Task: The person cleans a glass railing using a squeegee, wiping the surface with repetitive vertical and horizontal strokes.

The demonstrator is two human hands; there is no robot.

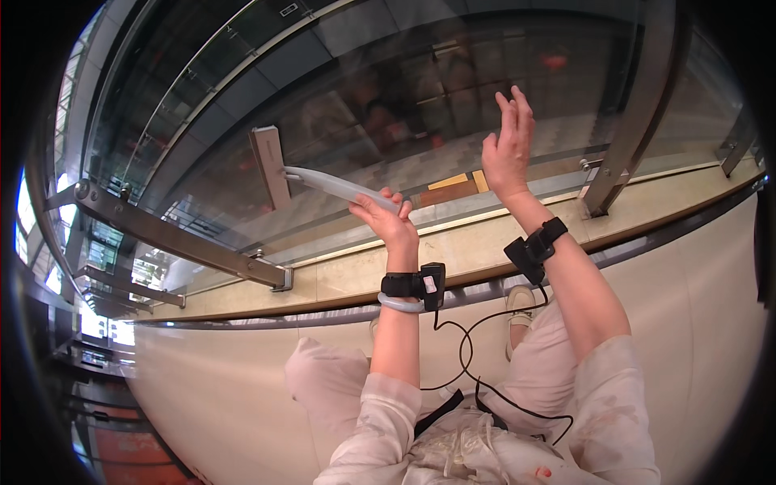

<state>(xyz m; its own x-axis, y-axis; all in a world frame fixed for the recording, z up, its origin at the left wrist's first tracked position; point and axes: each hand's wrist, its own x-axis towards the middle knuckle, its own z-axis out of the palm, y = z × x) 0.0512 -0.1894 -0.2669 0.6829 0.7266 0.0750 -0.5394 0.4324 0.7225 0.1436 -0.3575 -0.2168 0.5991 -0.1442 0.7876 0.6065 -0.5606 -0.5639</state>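
My left hand [388,219] is wrapped round the pale handle [333,185] of a window squeegee. The squeegee's flat white head [270,168] lies to the left, up against a glass balustrade panel [339,224]. Raised near the same glass, my right hand [510,148] has its fingers stretched out and holds nothing. Whether its fingertips touch the pane I cannot tell. Each wrist bears a black strapped device, and a pale bangle [400,303] circles the left forearm.
Metal balustrade posts stand left [182,233] and right [636,115] of the pane. A beige stone ledge [345,273] runs beneath. Black cables [465,345] from the wrist devices loop and cross before my body. Through the glass, a lower floor and another railing [182,79] show.
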